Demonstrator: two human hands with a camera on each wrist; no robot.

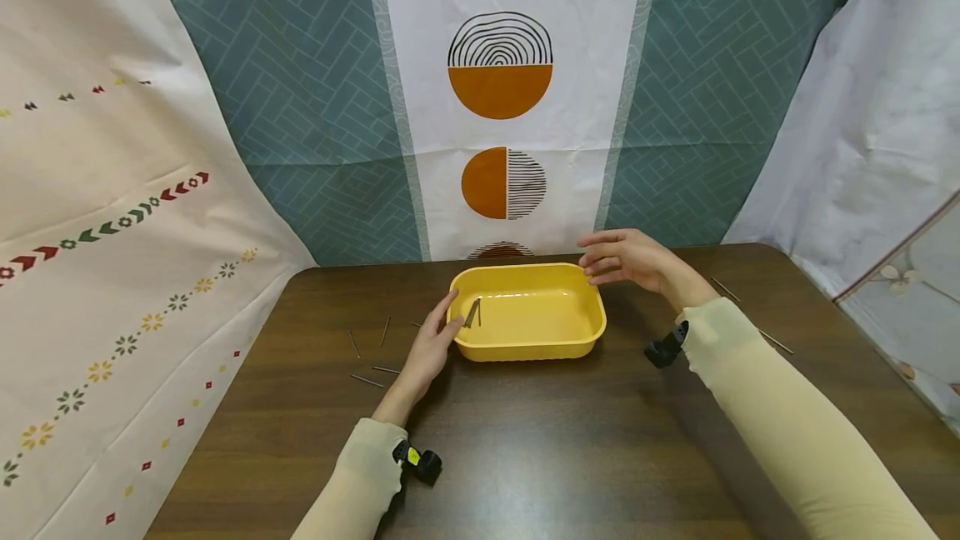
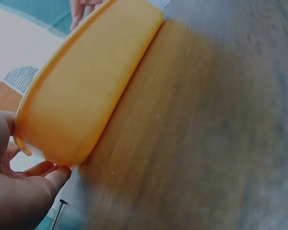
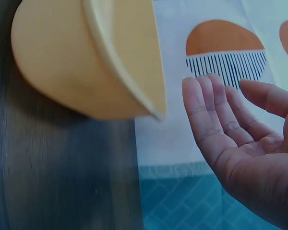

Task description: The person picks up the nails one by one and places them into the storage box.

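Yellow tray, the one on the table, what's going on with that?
A person's left hand touches the left end of the yellow tray, which sits on the brown table. Their right hand hovers beside the tray's far right corner, apparently not touching it. Some nails lie inside near the left end, and loose nails lie on the table to either side.

Table (image 1: 540,457): brown, wood-grained. Back cloth (image 1: 322,90): hung behind it, teal-sided, the white middle band printed with orange half-discs and black lines. Left cloth (image 1: 90,157): cream, decorated with rows of small coloured motifs. Right cloth (image 1: 885,123): pale, creased, printed low down with flowers.
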